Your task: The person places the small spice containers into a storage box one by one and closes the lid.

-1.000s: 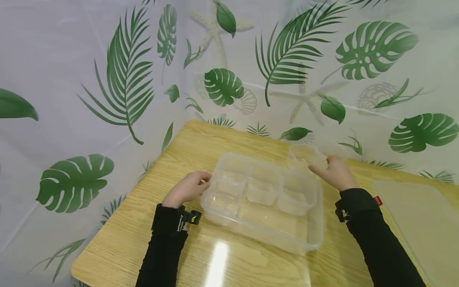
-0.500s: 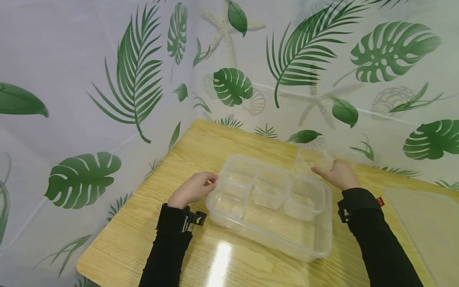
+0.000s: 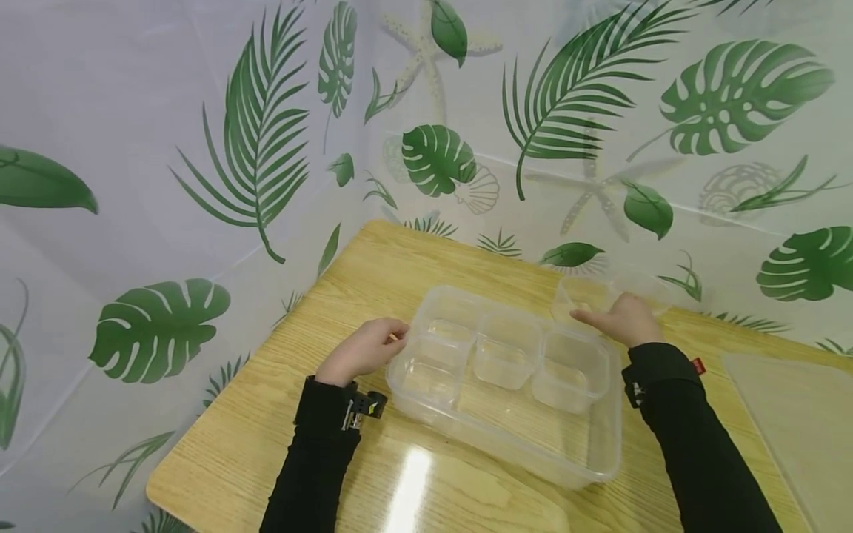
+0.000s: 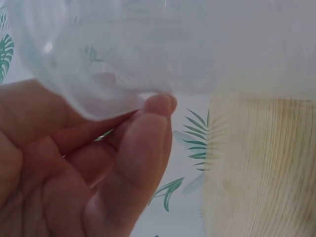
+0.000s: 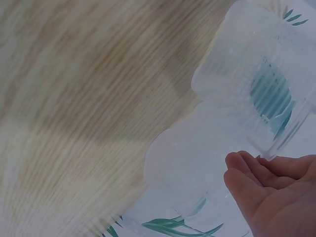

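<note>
A large clear plastic container [image 3: 506, 444] sits on the table with several small clear boxes in it, among them a middle box [image 3: 506, 363] and a right-hand box [image 3: 573, 377]. My left hand [image 3: 363, 352] is at the container's left end. In the left wrist view, thumb and fingertips of that hand [image 4: 118, 158] come together at the lower edge of the clear plastic. Behind the container's back right corner is my right hand [image 3: 623, 318], thumb extended. The right wrist view has its fingers [image 5: 276, 173] beside a corner of a loose clear box [image 5: 247, 54]; a firm grip is not visible.
Two loose clear pieces, one a small box [image 3: 580, 292], stand at the table's back edge by the patterned sheet [image 3: 426, 96]. A flat translucent lid-like panel [image 3: 793, 414] lies at the right. The wooden table [image 3: 266, 444] has a glare streak in front.
The head view has turned slightly left, so everything appears shifted right. My right hand has moved a little left, nearer the container's back right corner. My left hand stays at the container's end.
</note>
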Demonstrator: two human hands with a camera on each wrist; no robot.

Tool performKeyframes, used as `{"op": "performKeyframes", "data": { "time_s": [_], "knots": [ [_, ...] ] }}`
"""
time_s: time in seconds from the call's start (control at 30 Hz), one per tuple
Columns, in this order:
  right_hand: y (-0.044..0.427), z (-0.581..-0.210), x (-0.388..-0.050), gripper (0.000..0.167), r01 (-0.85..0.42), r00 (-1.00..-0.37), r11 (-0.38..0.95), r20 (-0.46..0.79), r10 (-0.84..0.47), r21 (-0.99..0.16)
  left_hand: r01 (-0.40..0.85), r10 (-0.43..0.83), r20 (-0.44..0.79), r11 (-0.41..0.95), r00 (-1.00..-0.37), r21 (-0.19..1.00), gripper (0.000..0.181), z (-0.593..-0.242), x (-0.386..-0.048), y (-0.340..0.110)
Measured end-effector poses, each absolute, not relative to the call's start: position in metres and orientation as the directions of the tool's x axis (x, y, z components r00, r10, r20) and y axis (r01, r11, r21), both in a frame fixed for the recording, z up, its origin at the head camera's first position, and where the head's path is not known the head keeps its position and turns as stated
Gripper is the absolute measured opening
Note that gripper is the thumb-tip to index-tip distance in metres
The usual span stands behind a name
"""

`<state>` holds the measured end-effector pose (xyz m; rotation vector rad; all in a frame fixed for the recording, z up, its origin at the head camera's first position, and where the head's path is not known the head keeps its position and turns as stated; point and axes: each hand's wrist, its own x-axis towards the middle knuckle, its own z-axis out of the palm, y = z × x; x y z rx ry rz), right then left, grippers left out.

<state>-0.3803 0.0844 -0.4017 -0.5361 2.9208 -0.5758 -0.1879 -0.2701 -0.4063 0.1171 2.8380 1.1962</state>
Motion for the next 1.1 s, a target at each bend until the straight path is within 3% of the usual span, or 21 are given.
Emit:
{"op": "performKeyframes", "data": {
  "time_s": [0.67,0.9,1.1],
  "knots": [
    [0.09,-0.408,-0.381,0.059,-0.327,-0.936,0.868,0.0,-0.352,-0.373,0.036,0.09,-0.036,0.689,-0.995,0.724,0.023,-0.406,-0.187,-0.268],
    [0.099,-0.401,-0.378,0.094,-0.333,-0.918,0.828,-0.045,-0.393,-0.451,0.039,0.097,-0.04,0.691,-0.994,0.721,0.024,-0.406,-0.188,-0.268],
    [0.1,-0.383,-0.365,0.096,-0.348,-0.923,0.795,0.033,-0.384,-0.496,0.029,0.089,-0.046,0.694,-0.995,0.719,0.027,-0.404,-0.186,-0.269]
  ]
}}
